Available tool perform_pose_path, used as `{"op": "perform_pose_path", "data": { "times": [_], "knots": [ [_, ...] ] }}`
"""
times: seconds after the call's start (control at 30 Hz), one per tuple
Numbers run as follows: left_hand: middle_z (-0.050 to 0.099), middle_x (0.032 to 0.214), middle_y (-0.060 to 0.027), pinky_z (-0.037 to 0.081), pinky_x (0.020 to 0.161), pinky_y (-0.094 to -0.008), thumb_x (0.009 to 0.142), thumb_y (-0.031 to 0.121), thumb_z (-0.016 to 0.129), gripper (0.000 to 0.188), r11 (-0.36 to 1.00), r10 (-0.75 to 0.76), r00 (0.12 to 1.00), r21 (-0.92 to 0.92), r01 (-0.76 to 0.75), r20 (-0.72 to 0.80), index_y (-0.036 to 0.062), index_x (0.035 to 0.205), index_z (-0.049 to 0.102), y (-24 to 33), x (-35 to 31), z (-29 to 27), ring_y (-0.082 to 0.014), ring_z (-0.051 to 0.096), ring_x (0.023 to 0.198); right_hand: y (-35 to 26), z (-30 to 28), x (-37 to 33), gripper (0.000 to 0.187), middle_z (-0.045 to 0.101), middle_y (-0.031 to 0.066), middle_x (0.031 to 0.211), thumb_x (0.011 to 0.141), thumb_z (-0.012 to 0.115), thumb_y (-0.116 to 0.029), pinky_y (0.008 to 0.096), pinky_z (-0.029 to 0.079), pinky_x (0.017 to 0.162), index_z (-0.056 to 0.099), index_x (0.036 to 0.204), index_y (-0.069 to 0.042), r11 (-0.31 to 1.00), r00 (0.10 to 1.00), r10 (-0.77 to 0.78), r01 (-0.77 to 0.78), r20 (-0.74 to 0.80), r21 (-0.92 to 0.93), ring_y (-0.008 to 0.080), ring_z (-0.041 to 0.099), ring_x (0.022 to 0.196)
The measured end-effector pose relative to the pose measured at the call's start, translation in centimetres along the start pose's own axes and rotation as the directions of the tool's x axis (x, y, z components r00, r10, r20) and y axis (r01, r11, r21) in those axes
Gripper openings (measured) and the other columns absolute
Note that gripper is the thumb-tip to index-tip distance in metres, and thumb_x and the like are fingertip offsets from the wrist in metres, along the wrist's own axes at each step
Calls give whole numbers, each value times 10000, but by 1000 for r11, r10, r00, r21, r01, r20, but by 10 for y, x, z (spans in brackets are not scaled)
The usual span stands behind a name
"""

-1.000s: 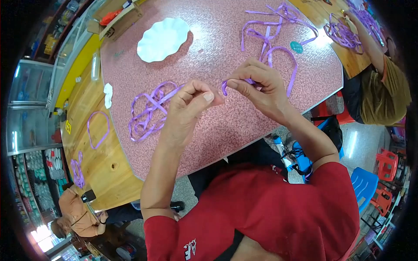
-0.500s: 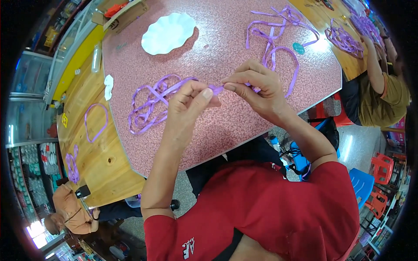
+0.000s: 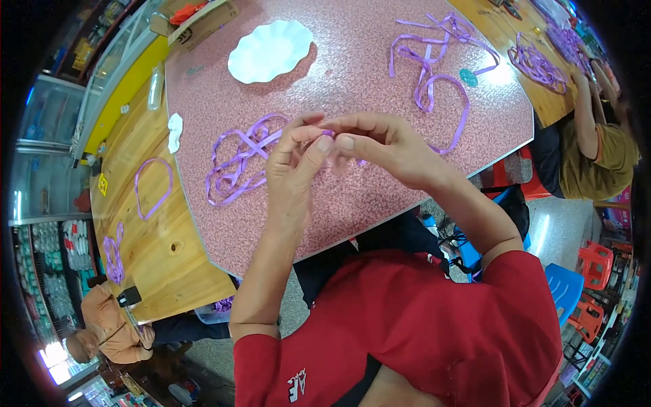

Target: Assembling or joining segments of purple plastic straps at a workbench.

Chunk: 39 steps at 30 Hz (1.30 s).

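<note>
A short end of purple ribbon [image 3: 328,133] sits pinched between the fingertips of both hands, raised just above the pink speckled table [image 3: 352,68], close to the person's chest. The left hand [image 3: 293,163] closes thumb and forefinger on one side of it, and the right hand [image 3: 380,146] clamps down on the other, the two grips almost touching; that looks like the way to keep a thin, slippery strip taut and steady for fine work. The ribbon is flat, narrow and glossy, soft enough to curl.

Just beyond the left hand lies a loose tangle of the same ribbon [image 3: 239,159], looped over itself on the tabletop. Farther off, toward the far right, another ribbon pile [image 3: 434,68] sprawls in long bends. A white scalloped dish [image 3: 270,51] rests near the far edge. To the left a wooden table [image 3: 149,237] with visible grain carries a single ribbon loop [image 3: 152,186].
</note>
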State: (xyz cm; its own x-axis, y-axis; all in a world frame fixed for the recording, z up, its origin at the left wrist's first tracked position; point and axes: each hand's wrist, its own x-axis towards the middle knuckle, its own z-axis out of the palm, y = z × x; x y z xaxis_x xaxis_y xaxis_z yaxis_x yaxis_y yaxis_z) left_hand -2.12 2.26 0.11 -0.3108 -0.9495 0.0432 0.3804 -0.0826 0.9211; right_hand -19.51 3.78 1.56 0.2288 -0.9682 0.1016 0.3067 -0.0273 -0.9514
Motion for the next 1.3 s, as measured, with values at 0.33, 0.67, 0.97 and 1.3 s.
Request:
{"op": "perform_pose_path", "data": {
  "times": [0.33,0.67,0.97,1.3],
  "knots": [
    [535,1259,-83,414,990,-338,916,58,622,56,978,196,976,-52,-202,-92,65,971,619,-12,-5,-4,-185,537,1123,11,13,2,126,601,-42,800,906,682,-81,195,419,602,682,1013,-13,965,994,-90,73,-57,-251,16,529,731],
    [633,1114,-128,456,928,-360,901,36,626,282,420,503,794,707,-569,340,32,1182,647,15,1,-16,-234,584,1083,4,5,3,101,610,-46,806,901,692,-99,192,416,615,672,940,-8,962,996,54,-70,-67,-265,11,520,732],
    [660,960,-102,506,678,-260,822,-2,716,200,582,348,900,692,-426,262,30,1019,704,18,0,-18,-166,646,848,6,-3,4,119,613,-47,809,910,682,-121,195,422,624,684,957,-12,948,997,79,-80,-15,-308,13,518,735],
    [559,824,-126,434,746,-406,935,99,590,95,303,389,842,811,-500,373,23,879,577,12,1,-18,-309,555,798,8,-5,3,118,625,-35,840,908,684,-108,199,450,673,688,978,-13,948,994,103,-90,26,-306,23,545,783]
  ]
}}
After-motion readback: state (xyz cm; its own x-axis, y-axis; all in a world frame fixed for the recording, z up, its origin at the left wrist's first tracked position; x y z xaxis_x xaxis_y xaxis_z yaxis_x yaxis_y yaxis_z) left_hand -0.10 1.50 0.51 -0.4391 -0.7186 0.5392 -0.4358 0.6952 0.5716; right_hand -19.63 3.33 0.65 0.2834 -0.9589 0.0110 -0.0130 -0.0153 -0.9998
